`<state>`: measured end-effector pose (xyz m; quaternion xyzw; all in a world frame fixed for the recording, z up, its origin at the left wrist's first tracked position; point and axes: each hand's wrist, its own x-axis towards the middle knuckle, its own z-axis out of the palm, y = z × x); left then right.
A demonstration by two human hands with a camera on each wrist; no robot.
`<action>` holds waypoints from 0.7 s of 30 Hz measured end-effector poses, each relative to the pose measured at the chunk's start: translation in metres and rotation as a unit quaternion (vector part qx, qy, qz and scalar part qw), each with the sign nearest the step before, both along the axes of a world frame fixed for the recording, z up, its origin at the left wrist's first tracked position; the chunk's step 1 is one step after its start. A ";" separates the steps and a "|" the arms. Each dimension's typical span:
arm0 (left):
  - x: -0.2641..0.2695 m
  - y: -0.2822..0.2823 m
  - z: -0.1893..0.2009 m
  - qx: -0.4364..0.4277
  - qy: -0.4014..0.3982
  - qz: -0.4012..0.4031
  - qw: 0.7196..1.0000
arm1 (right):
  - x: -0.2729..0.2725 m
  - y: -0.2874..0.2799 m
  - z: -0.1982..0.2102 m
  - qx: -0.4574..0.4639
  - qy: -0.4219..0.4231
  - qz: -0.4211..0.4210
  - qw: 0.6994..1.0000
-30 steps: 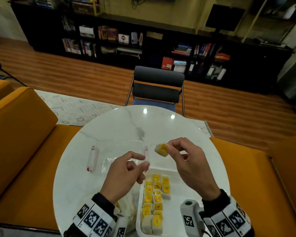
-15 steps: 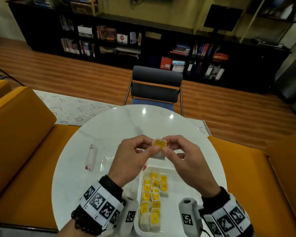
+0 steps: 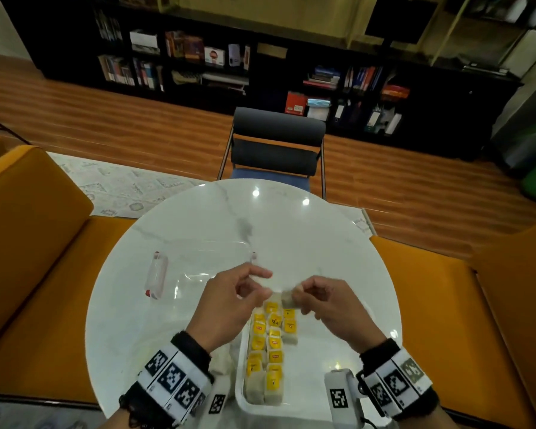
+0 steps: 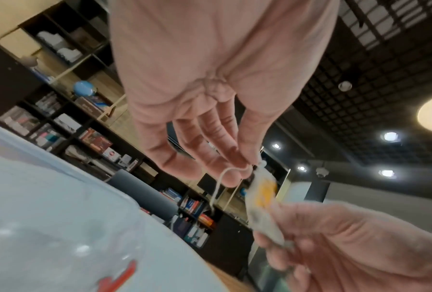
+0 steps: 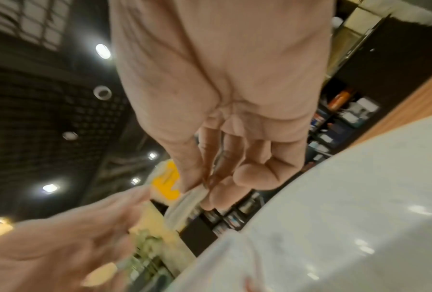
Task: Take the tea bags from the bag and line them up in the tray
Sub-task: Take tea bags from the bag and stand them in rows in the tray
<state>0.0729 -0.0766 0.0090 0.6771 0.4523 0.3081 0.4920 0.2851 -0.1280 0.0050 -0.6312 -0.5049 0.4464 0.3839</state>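
Note:
One tea bag (image 3: 287, 299), pale with a yellow label (image 4: 265, 194), hangs in the air over the far end of the white tray (image 3: 310, 400). My right hand (image 3: 294, 298) pinches its body between thumb and fingers (image 5: 204, 189). At the top corner, where the string (image 4: 218, 186) loops out, my left hand (image 3: 268, 285) pinches it with its fingertips (image 4: 246, 170). Several tea bags (image 3: 266, 342) with yellow labels lie in rows along the left side of the tray. The crumpled clear bag (image 3: 220, 363) is mostly hidden under my left wrist.
A clear lid (image 3: 205, 264) with red-tipped clips (image 3: 156, 275) lies on the round white marble table (image 3: 291, 230) left of my hands. Orange seats flank the table and a dark chair (image 3: 276, 144) stands at its far side. The tray's right half shows bare white.
My left hand came over and took hold of the tea bag with the right. Both hands then dropped toward the tray's far end, and the yellow label turned away from the head view.

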 end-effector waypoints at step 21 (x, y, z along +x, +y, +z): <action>-0.046 -0.070 -0.073 -0.140 0.202 -0.203 0.948 | 0.007 -0.001 -0.150 -0.317 -0.303 -0.002 0.899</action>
